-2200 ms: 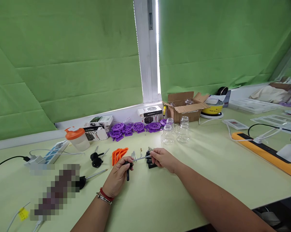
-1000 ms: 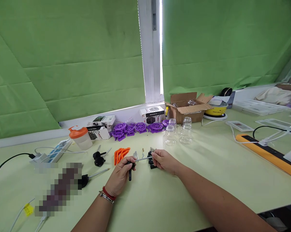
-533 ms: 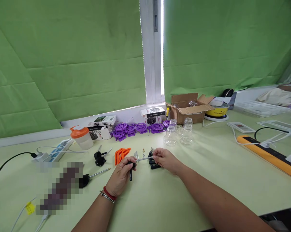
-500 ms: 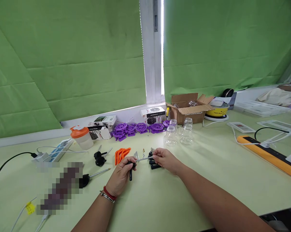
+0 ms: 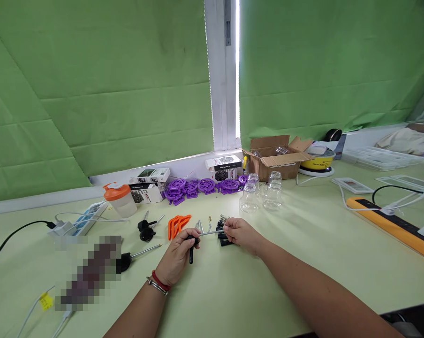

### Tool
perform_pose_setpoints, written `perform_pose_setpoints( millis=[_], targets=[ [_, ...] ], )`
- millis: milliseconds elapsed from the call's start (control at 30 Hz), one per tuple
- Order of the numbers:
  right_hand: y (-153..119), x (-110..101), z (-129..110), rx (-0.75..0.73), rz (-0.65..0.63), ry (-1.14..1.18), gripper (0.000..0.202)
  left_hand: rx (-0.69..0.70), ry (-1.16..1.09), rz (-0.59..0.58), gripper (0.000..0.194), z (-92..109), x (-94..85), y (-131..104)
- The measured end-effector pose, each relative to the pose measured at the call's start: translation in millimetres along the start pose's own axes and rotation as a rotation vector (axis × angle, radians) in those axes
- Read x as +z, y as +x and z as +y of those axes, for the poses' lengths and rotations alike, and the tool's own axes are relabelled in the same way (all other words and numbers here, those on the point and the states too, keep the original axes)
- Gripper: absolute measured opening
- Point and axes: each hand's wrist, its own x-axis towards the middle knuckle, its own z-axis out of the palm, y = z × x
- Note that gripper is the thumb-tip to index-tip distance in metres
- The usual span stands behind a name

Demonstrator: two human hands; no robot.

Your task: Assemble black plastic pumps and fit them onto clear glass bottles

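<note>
My left hand (image 5: 180, 249) is closed around a black plastic piece (image 5: 191, 255) from which a thin metal rod (image 5: 211, 232) sticks out to the right. My right hand (image 5: 240, 233) pinches the far end of that rod; whatever sits at the tip is hidden by the fingers. Beside and behind the right fingers lie several black tubes (image 5: 225, 243) and small springs (image 5: 223, 218). Just beyond the left hand are thin metal pins (image 5: 199, 225), tiny brass-coloured parts (image 5: 209, 220) and orange angled pieces (image 5: 178, 226). To the left lies a black-ended metal rod (image 5: 145, 251).
More black-ended rods (image 5: 147, 234) lie at left, near an orange-lidded bottle (image 5: 120, 199) and a power strip (image 5: 88, 218). Purple round parts (image 5: 207, 186), clear glass-like vessels (image 5: 272, 195) and a cardboard box (image 5: 275, 164) line the back. An orange power strip (image 5: 384, 225) is at right.
The view has shifted very slightly. Both hands keep their hold on the black piece and its metal rod.
</note>
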Motion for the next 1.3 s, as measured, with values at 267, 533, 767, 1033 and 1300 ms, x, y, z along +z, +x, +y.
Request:
perform_pose_setpoints(
  millis=[267,533,767,1033,1300],
  targets=[
    [-4.7,0.9,-6.1,0.016,-0.008,-0.026,0.028,0.044,0.186,0.002,0.016,-0.2,-4.8,-1.4],
    [-14.4,7.4,-8.8,-0.131,-0.152,-0.252,0.024,0.010,0.821,-0.106,0.031,48.8,-40.1,-29.0],
    [-3.0,-21.8,-10.1,-0.135,0.074,-0.306,0.028,-0.050,1.259,0.015,0.017,57.0,-96.3,-61.1],
    [-1.9,-26.8,-9.7,-0.121,0.118,-0.351,0.027,-0.071,1.516,0.015,0.013,50.8,-105.9,-58.8],
    [2.6,-25.8,-1.6,-0.128,0.126,-0.394,0.026,-0.128,1.571,0.241,0.034,65.2,-115.5,-24.6]
  ],
)
